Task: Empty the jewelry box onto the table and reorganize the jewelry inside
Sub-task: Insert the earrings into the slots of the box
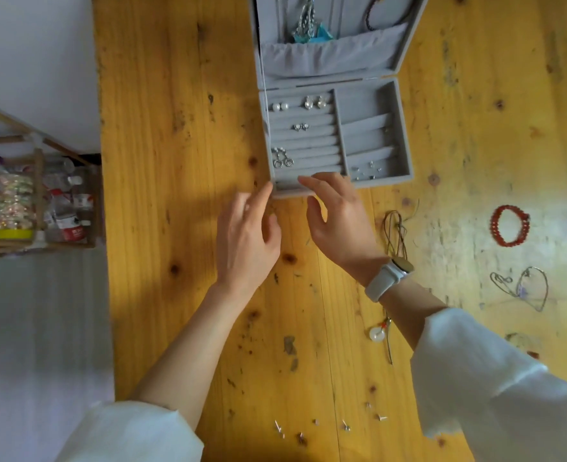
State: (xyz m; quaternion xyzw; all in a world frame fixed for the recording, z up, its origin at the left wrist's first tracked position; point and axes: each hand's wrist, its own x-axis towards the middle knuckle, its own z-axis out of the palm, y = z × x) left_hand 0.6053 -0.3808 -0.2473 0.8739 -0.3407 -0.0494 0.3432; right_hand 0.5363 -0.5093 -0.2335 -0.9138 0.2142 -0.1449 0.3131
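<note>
Hands, left (pixel 248 235) and right (pixel 335 215), hover loose-fingered, holding nothing, at jewelry box (pixel 405 135); no legible writing.

Open grey jewelry box (pixel 374 135), earrings (pixel 314 102) in ring rolls.

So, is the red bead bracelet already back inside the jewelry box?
No, the red bead bracelet lies on the bare wooden table, well to the right of the open jewelry box.

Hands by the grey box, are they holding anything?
Neither the left hand nor the right hand holds anything; right fingertips touch the grey velvet jewelry box's front edge.
</note>
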